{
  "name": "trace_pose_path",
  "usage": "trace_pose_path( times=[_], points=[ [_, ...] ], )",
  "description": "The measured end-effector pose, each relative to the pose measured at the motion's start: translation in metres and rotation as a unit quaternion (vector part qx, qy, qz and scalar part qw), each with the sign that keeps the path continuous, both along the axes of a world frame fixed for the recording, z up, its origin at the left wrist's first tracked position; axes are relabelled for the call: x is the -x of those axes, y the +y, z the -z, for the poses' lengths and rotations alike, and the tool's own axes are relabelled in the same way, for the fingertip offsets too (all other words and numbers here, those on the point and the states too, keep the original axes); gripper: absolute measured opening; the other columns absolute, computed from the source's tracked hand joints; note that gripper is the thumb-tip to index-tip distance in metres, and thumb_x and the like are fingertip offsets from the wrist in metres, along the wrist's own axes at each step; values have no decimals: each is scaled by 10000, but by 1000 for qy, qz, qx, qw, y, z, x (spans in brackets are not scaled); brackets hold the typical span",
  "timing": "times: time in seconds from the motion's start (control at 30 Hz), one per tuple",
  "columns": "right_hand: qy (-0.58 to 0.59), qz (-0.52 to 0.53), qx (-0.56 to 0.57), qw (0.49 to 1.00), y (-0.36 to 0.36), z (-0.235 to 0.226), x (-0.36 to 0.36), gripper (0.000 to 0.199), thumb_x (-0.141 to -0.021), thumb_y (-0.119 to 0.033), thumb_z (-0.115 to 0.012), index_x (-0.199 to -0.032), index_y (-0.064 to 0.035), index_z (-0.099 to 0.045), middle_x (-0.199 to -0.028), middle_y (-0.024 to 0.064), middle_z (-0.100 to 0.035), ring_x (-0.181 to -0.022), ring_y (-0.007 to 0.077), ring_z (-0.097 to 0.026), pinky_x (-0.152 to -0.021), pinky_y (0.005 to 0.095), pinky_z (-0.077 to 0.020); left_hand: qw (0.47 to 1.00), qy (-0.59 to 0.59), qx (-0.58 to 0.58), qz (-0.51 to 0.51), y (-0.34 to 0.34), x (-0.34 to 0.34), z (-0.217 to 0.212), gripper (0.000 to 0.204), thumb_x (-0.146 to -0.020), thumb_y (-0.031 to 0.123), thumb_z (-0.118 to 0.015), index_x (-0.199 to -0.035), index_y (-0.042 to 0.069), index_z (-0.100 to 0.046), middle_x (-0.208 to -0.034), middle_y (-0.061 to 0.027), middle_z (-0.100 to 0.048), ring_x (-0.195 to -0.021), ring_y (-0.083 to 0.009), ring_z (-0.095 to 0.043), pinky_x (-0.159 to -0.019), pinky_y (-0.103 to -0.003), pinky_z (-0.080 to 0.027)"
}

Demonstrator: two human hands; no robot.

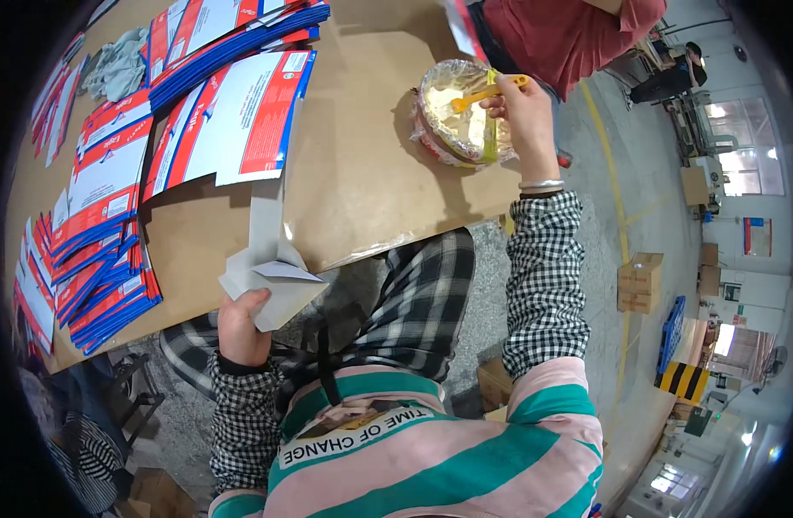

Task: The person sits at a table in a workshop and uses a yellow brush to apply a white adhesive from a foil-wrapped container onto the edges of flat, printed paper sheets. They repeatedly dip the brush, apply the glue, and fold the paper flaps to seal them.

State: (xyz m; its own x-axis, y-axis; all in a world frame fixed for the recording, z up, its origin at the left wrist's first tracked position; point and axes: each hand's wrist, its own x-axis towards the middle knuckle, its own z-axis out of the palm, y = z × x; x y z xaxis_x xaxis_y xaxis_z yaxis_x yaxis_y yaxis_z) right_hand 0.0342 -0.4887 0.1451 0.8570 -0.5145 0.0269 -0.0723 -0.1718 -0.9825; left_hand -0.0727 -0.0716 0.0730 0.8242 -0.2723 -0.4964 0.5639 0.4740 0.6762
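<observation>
My left hand (244, 328) is closed on the lower end of a partly folded grey-white carton (275, 298) at the table's near edge. Its flaps stand out at angles, and a long pale strip runs from it up toward the printed cartons. My right hand (526, 112) grips the handle of a yellow brush (478, 97). The brush's far end dips into cream-white paste (448, 116) in a plastic-lined tub (431, 147) near the table's right edge. What exactly the brush tip is like is hard to see.
Stacks of red, white and blue printed flat cartons (111, 173) cover the left of the brown table (353, 164). A grey cloth (118, 65) lies among them. Across the table stands a person in a red shirt (556, 39). A cardboard box (640, 282) sits on the floor at right.
</observation>
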Motion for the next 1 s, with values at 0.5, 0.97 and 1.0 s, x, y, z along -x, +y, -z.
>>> trace_pose_path(
  times=[0.5, 0.97, 1.0],
  points=[
    [-126, -109, -181, 969, 54, -33, 60, 178, -911, -134, -555, -1000, 20, -549, -855, 149, -629, -619, 163, -586, -559, 258, -454, 998, -29, 24, -46, -6, 2, 4, 454, -763, -29, -459, -1216, -15, -442, -1130, -143, -562, -1045, -268, -561, -899, -368, -466],
    [-30, -228, -181, 956, 190, 25, 144, 146, -913, -53, -492, -1030, 29, -519, -903, 165, -633, -702, 190, -618, -656, 290, -507, 998, 31, 6, -63, -14, 1, -1, 372, -798, -41, -434, -1165, -101, -434, -1085, -196, -559, -963, -304, -604, -843, -382, -515],
    [-25, -226, -165, 960, 190, 24, 144, 144, -913, -51, -492, -1030, 29, -519, -902, 162, -633, -704, 188, -618, -657, 286, -507, 998, 29, 4, -63, -14, 1, -1, 371, -800, -39, -434, -1165, -101, -432, -1085, -197, -559, -961, -303, -606, -841, -382, -516]
  ],
)
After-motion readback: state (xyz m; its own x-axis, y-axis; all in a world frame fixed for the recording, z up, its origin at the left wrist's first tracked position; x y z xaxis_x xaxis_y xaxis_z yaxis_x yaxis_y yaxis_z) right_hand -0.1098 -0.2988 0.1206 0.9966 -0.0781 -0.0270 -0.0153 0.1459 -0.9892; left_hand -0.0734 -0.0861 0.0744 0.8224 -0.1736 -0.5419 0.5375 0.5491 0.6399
